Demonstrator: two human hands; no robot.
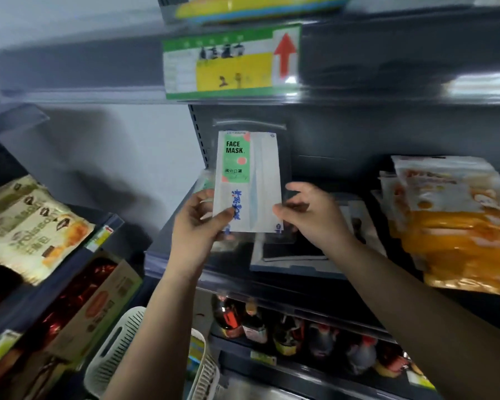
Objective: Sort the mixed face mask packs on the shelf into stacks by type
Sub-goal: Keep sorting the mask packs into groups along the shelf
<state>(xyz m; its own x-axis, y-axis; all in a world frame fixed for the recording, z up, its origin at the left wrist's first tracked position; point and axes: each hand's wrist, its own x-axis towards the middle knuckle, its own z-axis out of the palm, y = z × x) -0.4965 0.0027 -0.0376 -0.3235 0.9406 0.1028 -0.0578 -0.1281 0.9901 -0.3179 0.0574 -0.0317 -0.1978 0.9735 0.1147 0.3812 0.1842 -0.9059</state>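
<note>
Your left hand (pixel 198 223) pinches the lower left corner of a flat, glossy rectangular face mask pack (pixel 247 181), held upright above the dark shelf (pixel 231 269), while your right hand's (pixel 312 215) curled fingers (pixel 283 210) pinch its lower right edge.

We note orange foil snack bags (pixel 456 226) piled at right and pale green-and-cream snack packets (pixel 32 226) on the left shelf. Below sit dark glass bottles (pixel 254 321) and a white slotted plastic basket (pixel 119 350). Overhead hangs a green-and-yellow shelf label with a red arrow (pixel 231 62).

Two bare forearms, no sleeves
</note>
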